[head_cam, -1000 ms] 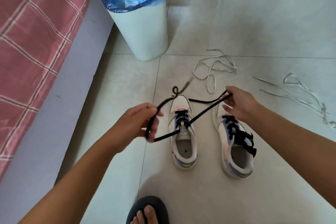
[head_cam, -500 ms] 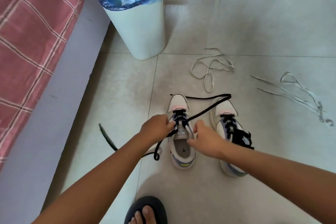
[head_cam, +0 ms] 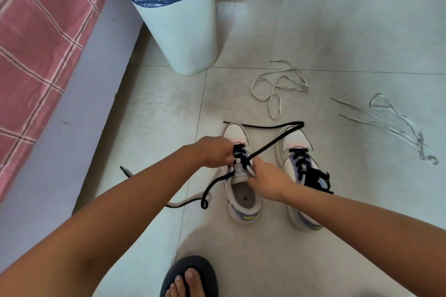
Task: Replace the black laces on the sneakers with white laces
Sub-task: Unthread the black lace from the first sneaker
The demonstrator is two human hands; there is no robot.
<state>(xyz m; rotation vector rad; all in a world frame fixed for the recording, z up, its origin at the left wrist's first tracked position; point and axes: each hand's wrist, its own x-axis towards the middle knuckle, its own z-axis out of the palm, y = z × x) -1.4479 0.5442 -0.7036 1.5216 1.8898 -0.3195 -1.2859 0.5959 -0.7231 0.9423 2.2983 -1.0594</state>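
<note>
Pale tiled floor [head_cam: 156,108], bin at 12 o'clock. Left hand [head_cam: 214,152] and right hand [head_cam: 268,182] both pinch the black lace [head_cam: 270,146] at the left sneaker [head_cam: 243,200], part-unthreaded. Right sneaker [head_cam: 301,176] fully black-laced. White laces [head_cam: 277,87] lie unused at 1 o'clock. Early stage.

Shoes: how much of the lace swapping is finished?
Done: the left sneaker's black lace is partly pulled loose, ends trailing on the floor. In hand: both the left hand and right hand work at its eyelets. Left: the right sneaker is fully black-laced, and both white laces lie unused.
</note>
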